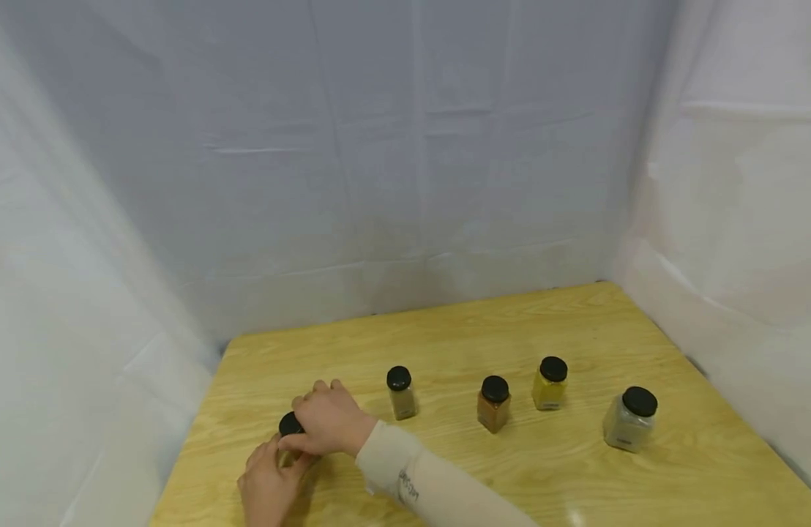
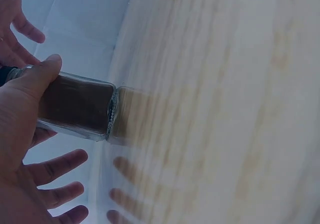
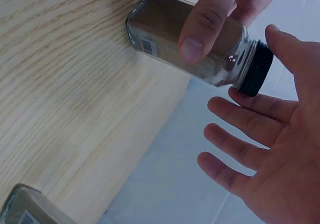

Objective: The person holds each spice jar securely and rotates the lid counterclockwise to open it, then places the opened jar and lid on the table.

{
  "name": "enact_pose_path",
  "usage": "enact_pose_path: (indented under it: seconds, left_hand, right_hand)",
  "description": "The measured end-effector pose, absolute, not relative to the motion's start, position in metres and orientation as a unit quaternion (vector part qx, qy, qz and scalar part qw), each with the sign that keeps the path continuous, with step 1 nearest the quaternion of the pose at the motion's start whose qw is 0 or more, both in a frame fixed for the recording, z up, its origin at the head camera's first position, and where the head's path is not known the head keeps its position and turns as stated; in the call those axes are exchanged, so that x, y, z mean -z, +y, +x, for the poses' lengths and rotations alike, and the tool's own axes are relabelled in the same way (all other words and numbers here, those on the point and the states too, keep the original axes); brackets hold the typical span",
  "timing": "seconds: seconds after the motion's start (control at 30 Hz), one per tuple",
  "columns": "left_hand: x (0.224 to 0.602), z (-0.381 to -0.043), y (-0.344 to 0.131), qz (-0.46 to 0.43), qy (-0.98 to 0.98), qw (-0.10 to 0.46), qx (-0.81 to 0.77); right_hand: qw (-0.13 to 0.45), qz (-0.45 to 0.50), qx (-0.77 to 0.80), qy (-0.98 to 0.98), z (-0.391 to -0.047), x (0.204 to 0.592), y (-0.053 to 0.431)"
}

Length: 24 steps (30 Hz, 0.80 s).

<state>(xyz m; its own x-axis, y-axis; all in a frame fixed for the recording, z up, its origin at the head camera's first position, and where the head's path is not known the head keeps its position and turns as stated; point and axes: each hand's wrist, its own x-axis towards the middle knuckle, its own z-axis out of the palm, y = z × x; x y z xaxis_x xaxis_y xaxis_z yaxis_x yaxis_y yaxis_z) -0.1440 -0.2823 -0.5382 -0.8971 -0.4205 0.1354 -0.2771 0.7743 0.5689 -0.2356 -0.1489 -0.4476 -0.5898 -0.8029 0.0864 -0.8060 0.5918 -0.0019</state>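
A square glass spice jar of brown powder [image 3: 167, 26] stands upright at the table's left, its base right at the tabletop. My left hand [image 1: 268, 483] grips the jar's body, and in the left wrist view its thumb [image 2: 42, 76] lies along the glass while the other fingers spread behind. Around the black lid [image 3: 256, 70], the thumb and index finger of my right hand [image 1: 333, 419] pinch from opposite sides. The right hand's remaining fingers [image 3: 227, 174] extend loosely. The lid sits on the jar's neck.
To the right on the wooden table [image 1: 445, 476] stand several black-lidded jars: a tan one [image 1: 402, 402], an orange-brown one [image 1: 493, 413], a yellow one [image 1: 548, 393] and a wider pale one [image 1: 626, 427]. White sheets [image 1: 405, 183] hang behind and at both sides.
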Motion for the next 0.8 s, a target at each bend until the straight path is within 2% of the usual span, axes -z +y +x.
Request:
enact_pose_path:
  seconds: [0.43,0.8]
  left_hand:
    - [0.540,-0.144,-0.282,0.198,-0.927,0.128,0.293]
    - [0.538,-0.147,-0.283,0.203,-0.927,0.116,0.295]
  right_hand:
    - [0.014,0.426,-0.033,-0.904,-0.240,0.454,-0.144]
    - [0.002,0.453,-0.046,-0.891,-0.241,0.455,-0.145]
